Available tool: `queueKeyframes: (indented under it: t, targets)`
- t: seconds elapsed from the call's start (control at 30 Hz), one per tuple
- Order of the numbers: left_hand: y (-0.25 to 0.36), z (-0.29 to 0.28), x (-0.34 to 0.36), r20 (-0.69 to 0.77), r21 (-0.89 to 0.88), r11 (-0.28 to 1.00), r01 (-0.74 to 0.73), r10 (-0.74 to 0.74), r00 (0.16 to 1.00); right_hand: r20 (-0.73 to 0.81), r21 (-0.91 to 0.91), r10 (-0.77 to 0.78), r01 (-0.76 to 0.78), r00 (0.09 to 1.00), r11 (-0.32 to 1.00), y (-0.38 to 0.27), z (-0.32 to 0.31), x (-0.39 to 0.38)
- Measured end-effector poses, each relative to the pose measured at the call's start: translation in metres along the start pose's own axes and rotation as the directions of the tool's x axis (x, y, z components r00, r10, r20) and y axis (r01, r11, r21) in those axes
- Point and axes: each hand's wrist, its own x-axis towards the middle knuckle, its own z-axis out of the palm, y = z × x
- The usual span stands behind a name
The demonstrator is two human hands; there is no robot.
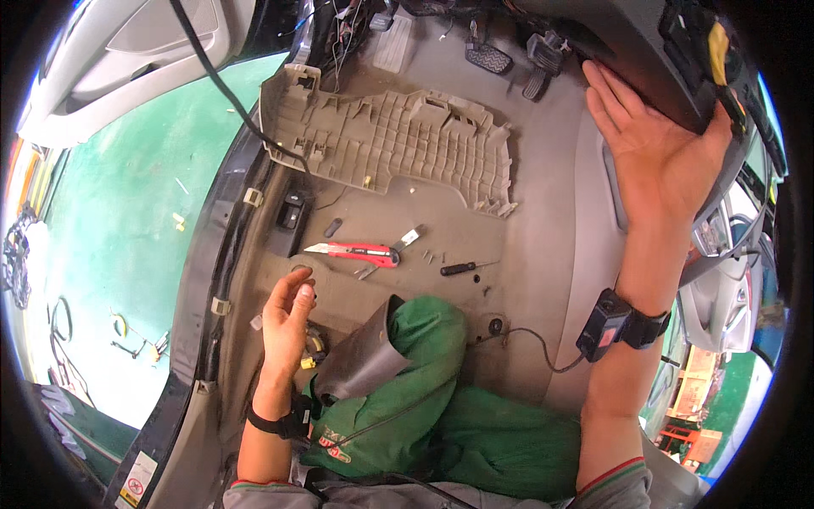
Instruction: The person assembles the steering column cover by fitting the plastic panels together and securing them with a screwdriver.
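Green trousers (475,424) fill the near edge, the person's bent knee pushed into a car's stripped driver footwell, with a curl of dark sheet material (360,356) resting against the knee. Beyond it spreads the bare grey floor carpet (543,254), serving as a work surface. At the far side lies a large beige plastic trim panel (398,144), ribbed underside up, seemingly pulled off and set aside; pedals (509,64) and loose wiring sit beyond it. On the right, the right hand (653,144) reaches up and far, palm open and fingers spread flat against the underside of the dark dashboard (627,51), pressing or steadying it and not gripping anything. A small black device is strapped to that wrist. On the left, the left hand (288,310) hovers low over the carpet, fingers loosely curled and empty, close to a yellow connector (309,362) by the door sill. Between the hands, mid-floor, lie a red utility knife (360,252) with its blade out, a black-handled screwdriver (462,268) and a few loose screws (428,254), all within easy reach. Green workshop floor (127,220) shows through the open door at left.
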Motion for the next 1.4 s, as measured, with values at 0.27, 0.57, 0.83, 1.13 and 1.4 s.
queueKeyframes:
  t: [0.27,0.57,0.83,1.13,1.4]
  targets:
    - [-0.021,0.018,0.015,0.079,-0.004,0.998,0.070,-0.070,0.994,0.010,-0.015,-0.060,0.060,0.998,0.998,0.001,-0.005,0.004]
    - [-0.036,0.022,0.019,0.100,-0.020,0.994,0.104,-0.101,0.990,0.286,0.238,-0.091,0.021,0.954,0.971,0.019,-0.042,0.008]
    - [-0.032,0.027,0.021,0.090,-0.036,0.991,0.130,-0.127,0.988,0.153,0.012,-0.025,0.024,0.988,1.000,0.003,-0.019,0.009]
    - [-0.034,0.026,0.024,0.095,-0.058,0.987,0.148,-0.142,0.985,0.325,0.344,-0.069,-0.051,0.943,0.937,0.022,-0.050,0.014]
    - [-0.030,0.030,0.024,0.083,-0.033,0.988,0.149,-0.146,0.986,0.168,-0.032,-0.013,0.019,0.986,0.999,0.007,-0.001,0.003]
